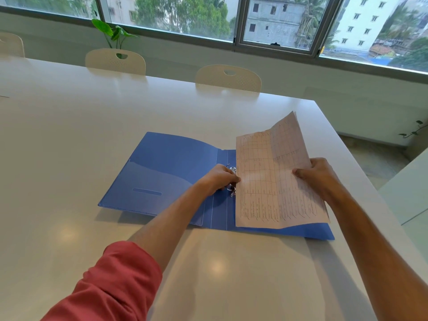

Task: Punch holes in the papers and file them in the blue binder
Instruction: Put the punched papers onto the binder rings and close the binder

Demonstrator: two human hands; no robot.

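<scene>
Papers (273, 181), printed with tables, rest on the right half of the open blue binder (166, 167). The right hand (317, 177) has its grip closed on their outer edge, lifting it. The left hand (220, 178) pinches the inner edge at the metal rings (232, 179). Filing looks nearly done; whether the holes sit on the rings cannot be told. The binder lies on a white table (69, 135).

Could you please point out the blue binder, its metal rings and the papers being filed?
blue binder (166, 163): head view, on the open left cover.
metal rings (232, 168): head view, on the upper ring beside the left hand.
papers (266, 181): head view, middle of the printed table.
</scene>
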